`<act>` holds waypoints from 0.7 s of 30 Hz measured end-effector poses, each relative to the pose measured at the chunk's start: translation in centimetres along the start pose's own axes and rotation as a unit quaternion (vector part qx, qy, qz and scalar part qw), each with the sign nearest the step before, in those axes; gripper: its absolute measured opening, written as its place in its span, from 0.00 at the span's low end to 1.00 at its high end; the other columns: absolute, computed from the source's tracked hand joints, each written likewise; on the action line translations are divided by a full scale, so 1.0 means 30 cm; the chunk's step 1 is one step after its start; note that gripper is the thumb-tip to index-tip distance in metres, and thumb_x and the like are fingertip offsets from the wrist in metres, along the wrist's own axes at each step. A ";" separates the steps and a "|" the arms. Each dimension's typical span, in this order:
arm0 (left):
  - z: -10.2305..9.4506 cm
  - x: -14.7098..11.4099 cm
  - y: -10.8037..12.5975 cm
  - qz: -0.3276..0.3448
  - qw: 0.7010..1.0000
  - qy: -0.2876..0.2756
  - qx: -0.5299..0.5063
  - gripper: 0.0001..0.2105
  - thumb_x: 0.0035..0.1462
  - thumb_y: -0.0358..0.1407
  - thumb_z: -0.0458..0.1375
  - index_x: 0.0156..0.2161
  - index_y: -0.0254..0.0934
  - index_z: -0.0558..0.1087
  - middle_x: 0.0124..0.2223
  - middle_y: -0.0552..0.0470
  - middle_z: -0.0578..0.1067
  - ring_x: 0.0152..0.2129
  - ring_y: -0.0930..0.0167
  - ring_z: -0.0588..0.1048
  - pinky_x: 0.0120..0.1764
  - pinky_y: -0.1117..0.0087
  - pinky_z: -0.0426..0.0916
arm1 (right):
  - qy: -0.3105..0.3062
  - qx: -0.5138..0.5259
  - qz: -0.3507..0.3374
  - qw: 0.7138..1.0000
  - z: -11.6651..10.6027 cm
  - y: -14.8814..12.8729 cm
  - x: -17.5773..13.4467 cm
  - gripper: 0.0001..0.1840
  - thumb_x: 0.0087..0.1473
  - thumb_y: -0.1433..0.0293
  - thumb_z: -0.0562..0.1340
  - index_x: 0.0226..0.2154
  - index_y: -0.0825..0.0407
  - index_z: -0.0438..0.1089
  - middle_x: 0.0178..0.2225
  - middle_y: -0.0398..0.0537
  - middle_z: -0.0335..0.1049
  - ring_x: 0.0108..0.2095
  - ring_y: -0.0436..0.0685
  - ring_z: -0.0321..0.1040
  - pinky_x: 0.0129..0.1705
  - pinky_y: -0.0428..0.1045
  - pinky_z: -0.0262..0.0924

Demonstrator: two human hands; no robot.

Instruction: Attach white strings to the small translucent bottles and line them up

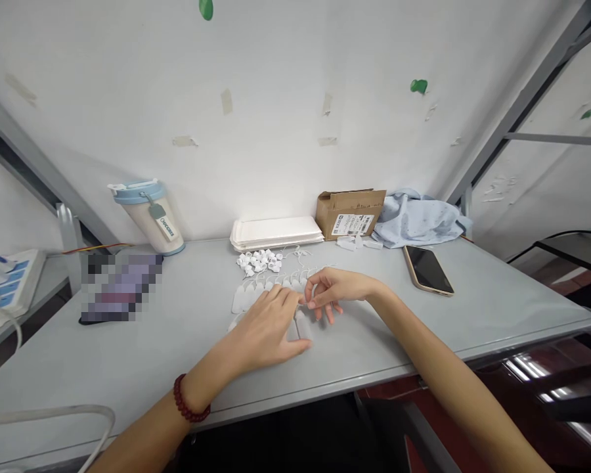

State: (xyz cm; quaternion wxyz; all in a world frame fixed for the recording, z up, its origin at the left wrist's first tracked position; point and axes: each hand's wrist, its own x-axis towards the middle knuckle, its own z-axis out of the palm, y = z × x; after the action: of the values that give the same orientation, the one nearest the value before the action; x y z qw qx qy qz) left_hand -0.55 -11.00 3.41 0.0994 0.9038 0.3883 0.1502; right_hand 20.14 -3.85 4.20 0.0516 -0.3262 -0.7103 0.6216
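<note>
Over a row of white tags (240, 299) with thin white strings, my left hand (268, 328) lies palm down, its thumb stretched apart from the fingers. My right hand (337, 287) meets its fingertips from the right, thumb and index finger pinched together, the other fingers loosely bent. Whatever sits in that pinch is too small to make out; it may be a string. Just below the fingertips a white tag (303, 326) lies on the table, partly covered by my left hand. Behind the row is a pile of small white caps (260, 261), several with dark tips.
Along the wall stand a tumbler (150, 217), a stack of white trays (276, 231), a cardboard box (349, 213) and a crumpled blue cloth (416, 220). A phone (429, 269) lies at the right. A blurred purple item (121, 289) and a cable (54, 414) are on the left.
</note>
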 end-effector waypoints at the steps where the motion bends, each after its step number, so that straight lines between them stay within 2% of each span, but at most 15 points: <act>1: -0.007 0.000 -0.011 -0.011 1.000 0.016 -0.004 0.19 0.49 0.46 0.61 0.41 0.37 0.64 0.41 0.47 0.69 0.39 0.62 0.67 0.41 0.60 0.65 | 0.017 0.001 -0.006 1.000 -0.006 -0.004 -0.005 0.16 0.46 0.61 0.65 0.32 0.56 0.65 0.23 0.45 0.73 0.18 0.49 0.69 0.16 0.41 0.55; 3: -0.029 0.000 -0.044 -0.049 0.997 0.059 -0.011 0.20 0.49 0.47 0.60 0.42 0.37 0.64 0.41 0.47 0.70 0.39 0.62 0.68 0.40 0.60 0.65 | 0.059 0.006 -0.017 0.998 -0.017 -0.008 -0.014 0.16 0.46 0.60 0.65 0.30 0.56 0.65 0.23 0.45 0.73 0.17 0.48 0.68 0.16 0.41 0.54; 7: -0.089 0.007 -0.132 -0.153 0.977 0.145 -0.010 0.13 0.55 0.46 0.53 0.38 0.37 0.66 0.36 0.49 0.72 0.35 0.64 0.71 0.36 0.64 0.66 | 0.167 0.022 -0.066 0.984 -0.040 0.000 -0.015 0.15 0.47 0.60 0.64 0.28 0.55 0.64 0.22 0.44 0.71 0.17 0.47 0.65 0.16 0.42 0.54; 10: -0.117 0.027 -0.175 -0.179 0.972 0.147 -0.032 0.11 0.57 0.43 0.50 0.32 0.38 0.68 0.35 0.50 0.74 0.35 0.65 0.71 0.35 0.66 0.65 | 0.276 0.001 -0.092 0.957 -0.070 0.023 -0.008 0.12 0.49 0.63 0.62 0.28 0.55 0.63 0.22 0.44 0.69 0.18 0.46 0.63 0.18 0.43 0.55; 12: -0.119 0.052 -0.188 -0.170 0.976 0.131 -0.039 0.11 0.56 0.40 0.49 0.30 0.38 0.69 0.34 0.50 0.75 0.35 0.66 0.71 0.35 0.66 0.65 | 0.365 -0.075 -0.067 0.925 -0.104 0.047 -0.010 0.08 0.51 0.66 0.60 0.28 0.54 0.63 0.24 0.46 0.70 0.20 0.48 0.64 0.20 0.44 0.57; 13: -0.116 0.068 -0.192 -0.161 0.979 0.118 -0.039 0.10 0.56 0.39 0.49 0.29 0.38 0.69 0.34 0.50 0.75 0.34 0.66 0.71 0.35 0.66 0.65 | 0.411 -0.135 -0.041 0.900 -0.126 0.061 -0.015 0.06 0.52 0.68 0.58 0.28 0.54 0.64 0.26 0.47 0.70 0.23 0.49 0.66 0.23 0.44 0.59; 14: -0.111 0.088 -0.196 -0.150 0.983 0.102 -0.038 0.10 0.55 0.39 0.49 0.29 0.38 0.69 0.34 0.50 0.75 0.35 0.66 0.71 0.35 0.66 0.65 | 0.453 -0.215 -0.009 0.865 -0.149 0.077 -0.021 0.04 0.52 0.70 0.57 0.29 0.55 0.65 0.28 0.48 0.71 0.26 0.51 0.67 0.26 0.45 0.60; 15: -0.104 0.110 -0.201 -0.135 0.987 0.087 -0.032 0.09 0.55 0.38 0.49 0.29 0.38 0.70 0.34 0.50 0.76 0.35 0.65 0.71 0.36 0.66 0.65 | 0.494 -0.303 0.024 0.815 -0.173 0.094 -0.028 0.04 0.52 0.71 0.57 0.30 0.54 0.67 0.30 0.49 0.72 0.30 0.52 0.68 0.32 0.47 0.61; 16: -0.098 0.134 -0.208 -0.123 0.989 0.074 -0.022 0.09 0.54 0.37 0.50 0.29 0.38 0.70 0.33 0.50 0.76 0.35 0.65 0.72 0.37 0.65 0.65 | 0.518 -0.328 0.041 0.789 -0.196 0.111 -0.036 0.06 0.53 0.74 0.56 0.32 0.55 0.68 0.33 0.52 0.72 0.35 0.55 0.68 0.37 0.49 0.61; 18: -0.084 0.189 -0.225 -0.107 0.993 0.052 -0.007 0.08 0.53 0.34 0.49 0.28 0.37 0.70 0.33 0.50 0.76 0.35 0.65 0.72 0.39 0.66 0.65 | 0.540 -0.356 0.065 0.760 -0.234 0.145 -0.050 0.10 0.52 0.77 0.54 0.37 0.58 0.69 0.40 0.57 0.71 0.41 0.59 0.66 0.43 0.52 0.58; 21: -0.065 0.274 -0.249 -0.108 0.993 0.028 0.023 0.08 0.51 0.31 0.50 0.29 0.36 0.72 0.34 0.48 0.77 0.34 0.66 0.74 0.38 0.68 0.65 | 0.541 -0.386 0.093 0.741 -0.267 0.183 -0.056 0.15 0.52 0.78 0.54 0.42 0.58 0.69 0.45 0.59 0.68 0.47 0.62 0.62 0.47 0.52 0.55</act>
State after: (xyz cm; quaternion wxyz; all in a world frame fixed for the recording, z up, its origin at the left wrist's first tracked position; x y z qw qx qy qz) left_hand -0.88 0.20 4.63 0.0836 0.8539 0.4897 0.1550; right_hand 27.48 2.15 1.52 0.2390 -0.6637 -0.7086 0.0150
